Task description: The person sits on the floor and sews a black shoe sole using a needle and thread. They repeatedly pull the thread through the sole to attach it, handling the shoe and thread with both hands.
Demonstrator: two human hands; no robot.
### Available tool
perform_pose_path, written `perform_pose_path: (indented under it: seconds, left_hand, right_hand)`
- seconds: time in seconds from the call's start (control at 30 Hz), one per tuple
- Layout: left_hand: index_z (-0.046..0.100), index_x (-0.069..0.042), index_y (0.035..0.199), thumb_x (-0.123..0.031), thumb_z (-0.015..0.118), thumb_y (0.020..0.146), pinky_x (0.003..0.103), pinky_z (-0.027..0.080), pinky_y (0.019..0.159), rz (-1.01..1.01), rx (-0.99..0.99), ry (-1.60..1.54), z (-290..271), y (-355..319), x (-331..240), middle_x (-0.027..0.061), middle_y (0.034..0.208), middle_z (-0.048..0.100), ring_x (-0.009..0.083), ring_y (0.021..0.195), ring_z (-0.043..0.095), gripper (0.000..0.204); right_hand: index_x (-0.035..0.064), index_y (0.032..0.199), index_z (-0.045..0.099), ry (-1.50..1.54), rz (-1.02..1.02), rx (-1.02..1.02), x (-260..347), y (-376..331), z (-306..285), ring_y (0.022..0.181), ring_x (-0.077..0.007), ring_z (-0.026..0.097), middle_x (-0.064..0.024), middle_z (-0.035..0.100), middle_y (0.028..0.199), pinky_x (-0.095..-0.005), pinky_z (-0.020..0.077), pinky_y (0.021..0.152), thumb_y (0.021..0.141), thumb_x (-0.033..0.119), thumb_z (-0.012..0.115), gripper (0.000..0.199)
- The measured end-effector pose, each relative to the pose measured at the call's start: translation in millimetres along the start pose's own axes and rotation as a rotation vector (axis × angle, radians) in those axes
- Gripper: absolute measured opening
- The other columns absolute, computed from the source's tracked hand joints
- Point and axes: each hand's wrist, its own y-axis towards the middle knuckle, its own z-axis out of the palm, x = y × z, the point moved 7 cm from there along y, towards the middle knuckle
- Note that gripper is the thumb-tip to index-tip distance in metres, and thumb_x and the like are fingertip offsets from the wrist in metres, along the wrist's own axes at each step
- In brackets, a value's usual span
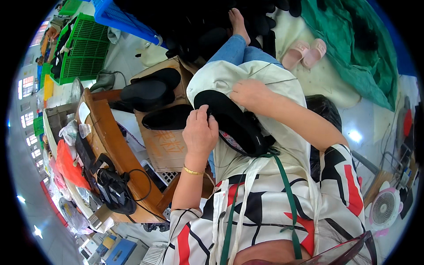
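Observation:
A black cloth shoe (pixel 227 119) with a patterned lining lies across the pale apron (pixel 282 119) on my lap, its toe pointing away to the left. My left hand (pixel 201 132) grips the shoe's left edge, thumb and fingers pressed together on it. Beside the toe, on the right, my right hand (pixel 249 93) is closed in a pinch; what sits between its fingertips is too small to make out. A thin dark thread (pixel 282 81) stretches over the apron just beyond the right hand.
On my left, several black shoes (pixel 150 90) rest on a cardboard box (pixel 163 148) beside a wooden table (pixel 115 159) with a black bag (pixel 115 185). A green crate (pixel 86 48) stands farther off. Pink slippers (pixel 304 54) and a green sheet (pixel 353 48) lie ahead right; a fan (pixel 385 207) stands right.

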Motion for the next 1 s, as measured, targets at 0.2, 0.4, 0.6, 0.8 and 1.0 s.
perform_pose_path:
  seconds: [0.2,0.4,0.6,0.8,1.0]
  left_hand:
    - [0.053,-0.005,0.113,-0.016,0.071,0.077,0.040,0.051,0.070,-0.126,-0.023,-0.151,18.5,-5.2,13.5,0.0125,0.098,0.059,0.0319,0.089,0.060,0.042]
    - [0.052,-0.001,0.111,-0.013,0.072,0.076,0.040,0.051,0.075,-0.036,-0.106,-0.171,26.0,-9.0,17.0,0.0147,0.101,0.059,0.0340,0.093,0.059,0.042]
    - [0.052,0.000,0.112,-0.008,0.069,0.076,0.041,0.051,0.076,0.004,-0.111,-0.141,38.5,-14.3,22.9,0.0165,0.100,0.060,0.0348,0.091,0.059,0.040]
    - [0.053,0.000,0.112,-0.006,0.067,0.077,0.041,0.052,0.075,0.002,-0.116,-0.173,35.1,-9.4,20.5,0.0177,0.100,0.060,0.0358,0.090,0.060,0.038]
    - [0.056,-0.006,0.112,-0.014,0.071,0.080,0.042,0.051,0.074,-0.198,0.020,-0.147,21.4,-8.9,26.1,0.0144,0.101,0.061,0.0351,0.091,0.061,0.036]
  right_hand:
    - [0.0047,0.083,0.062,0.570,0.407,-0.313,-22.3,29.4,-2.2,0.072,-0.0162,0.062,-0.0050,0.061,0.078,-0.0306,0.0514,0.063,0.090,0.012,0.059,0.011]
    - [0.0053,0.085,0.059,1.844,0.687,-0.239,7.7,63.5,42.2,0.067,-0.0097,0.056,-0.0018,0.058,0.075,-0.0239,0.0485,0.064,0.099,0.021,0.049,0.023]
    - [0.0092,0.072,0.048,1.755,0.665,-0.292,-1.4,76.1,42.8,0.049,-0.0070,0.037,0.0014,0.044,0.063,-0.0230,0.0320,0.046,0.095,0.017,0.045,0.025]
    - [0.0095,0.070,0.044,1.891,0.750,-0.414,-16.2,68.5,42.2,0.047,-0.0088,0.034,0.0010,0.039,0.057,-0.0250,0.0302,0.046,0.094,0.017,0.045,0.025]
    - [0.0053,0.073,0.047,1.664,0.622,-0.415,36.9,51.5,10.5,0.059,-0.0111,0.043,-0.0025,0.046,0.063,-0.0250,0.0380,0.057,0.098,0.019,0.045,0.029]
